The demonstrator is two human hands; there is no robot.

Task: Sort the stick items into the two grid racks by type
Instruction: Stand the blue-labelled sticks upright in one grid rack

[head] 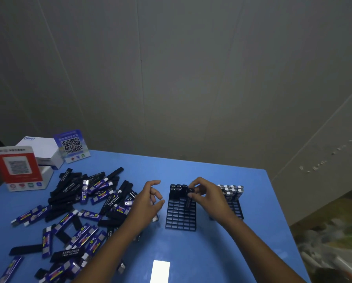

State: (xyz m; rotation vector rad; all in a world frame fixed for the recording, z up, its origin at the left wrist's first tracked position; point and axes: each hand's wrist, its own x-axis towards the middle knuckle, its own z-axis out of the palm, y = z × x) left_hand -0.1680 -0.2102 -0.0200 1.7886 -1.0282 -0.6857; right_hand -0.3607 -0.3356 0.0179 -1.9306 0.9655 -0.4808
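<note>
A blue table [201,252] stood against a plain grey panelled wall [191,78], with a bright rectangular glare patch on its near edge. At the far left corner sat a red-and-white QR code stand [18,168], a white cardboard box [42,149] and a blue QR code card [72,146]. A loose pile of black and blue-labelled stick items [85,203] covered the left of the table. Near the centre stood a black plastic grid rack [181,213] with several black sticks upright in its far row; a second grid rack [233,198], partly hidden behind the right wrist, held silver-topped sticks.

The right hand [208,196] pinched a black stick [188,199] between thumb and curled fingertips, over the central rack's far cells. The left hand [148,203] hovered just left of that rack, fingers loosely curled and apart, holding nothing.
</note>
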